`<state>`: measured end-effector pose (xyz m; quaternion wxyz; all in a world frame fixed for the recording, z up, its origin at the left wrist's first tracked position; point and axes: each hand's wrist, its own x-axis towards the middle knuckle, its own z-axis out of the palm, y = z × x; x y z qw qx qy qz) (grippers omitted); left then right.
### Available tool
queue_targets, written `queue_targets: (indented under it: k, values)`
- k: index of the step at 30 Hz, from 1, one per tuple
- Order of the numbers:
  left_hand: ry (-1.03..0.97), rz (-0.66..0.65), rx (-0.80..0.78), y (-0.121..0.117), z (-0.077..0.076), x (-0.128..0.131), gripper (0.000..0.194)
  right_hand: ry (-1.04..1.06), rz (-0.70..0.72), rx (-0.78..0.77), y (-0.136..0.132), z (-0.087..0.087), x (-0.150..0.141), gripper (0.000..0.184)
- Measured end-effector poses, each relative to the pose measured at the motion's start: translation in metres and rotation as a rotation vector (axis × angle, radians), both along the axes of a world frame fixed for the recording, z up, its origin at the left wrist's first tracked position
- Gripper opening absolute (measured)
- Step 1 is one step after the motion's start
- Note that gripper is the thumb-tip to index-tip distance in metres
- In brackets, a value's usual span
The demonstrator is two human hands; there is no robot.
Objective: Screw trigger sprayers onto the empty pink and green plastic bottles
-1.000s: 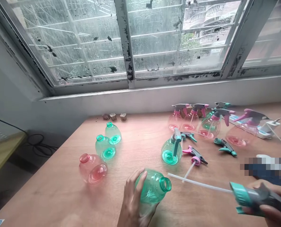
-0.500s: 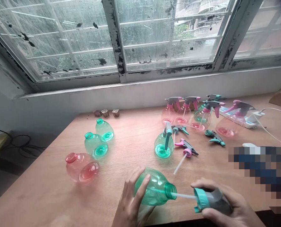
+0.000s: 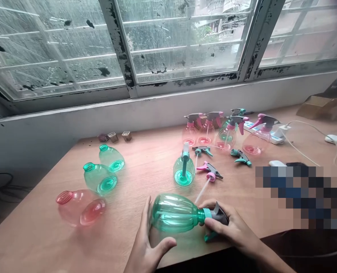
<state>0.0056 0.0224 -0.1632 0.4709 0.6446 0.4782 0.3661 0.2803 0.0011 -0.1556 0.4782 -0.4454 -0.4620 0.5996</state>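
A green see-through bottle (image 3: 172, 213) lies on its side near the front edge of the wooden table (image 3: 145, 170). My left hand (image 3: 147, 242) cups its base, fingers curled round it. My right hand (image 3: 231, 227) grips the grey and teal spray head (image 3: 215, 216), which sits on the bottle's neck with its tube inside the bottle.
Two green bottles (image 3: 104, 170) and a pink one (image 3: 80, 206) lie at the left. A finished green sprayer (image 3: 184, 170) stands mid-table, loose spray heads (image 3: 211, 170) beside it, several pink sprayers (image 3: 214, 131) behind. A power strip (image 3: 273, 136), cables and a cardboard box (image 3: 319, 106) are at right.
My right hand brought the spray head leftward, slid its tube into the bottle and seated the head on the neck. The left hand shifted to the bottle's base. The view panned right.
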Motion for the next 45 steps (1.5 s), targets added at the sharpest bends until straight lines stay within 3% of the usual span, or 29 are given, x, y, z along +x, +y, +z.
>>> queue_targets:
  k: [2,5,11,20,24,27,31,38,45]
  values:
    - [0.068,0.032,-0.04,0.0,0.003,0.005,0.105,0.024,0.018,-0.017,0.002,0.001,0.003,0.038]
    - [0.168,0.069,0.029,0.0,0.008,0.014,0.1,0.045,0.007,-0.037,0.003,0.004,0.006,0.038]
    - [0.126,0.05,0.16,0.003,0.013,0.015,0.085,-0.008,0.017,0.002,0.003,0.003,0.007,0.037]
    - [-0.185,-0.019,-0.03,-0.007,0.024,0.017,0.118,-0.073,0.011,0.115,0.001,-0.002,0.004,0.037]
    - [-0.306,-0.03,-0.14,-0.004,0.029,0.021,0.106,-0.109,-0.017,0.161,-0.001,-0.002,0.002,0.036]
    - [-0.266,-0.024,-0.112,-0.005,0.028,0.023,0.097,-0.039,0.003,0.098,0.001,-0.004,0.005,0.039]
    - [-0.249,-0.069,-0.043,-0.011,0.021,0.024,0.108,0.064,0.036,0.043,0.006,-0.006,0.01,0.043]
    - [-0.296,-0.06,-0.049,-0.009,0.003,0.018,0.121,0.013,0.045,0.058,0.001,-0.002,0.005,0.045]
    - [-0.251,-0.107,-0.063,-0.011,0.012,0.02,0.112,0.045,0.031,0.058,0.005,-0.006,0.008,0.045]
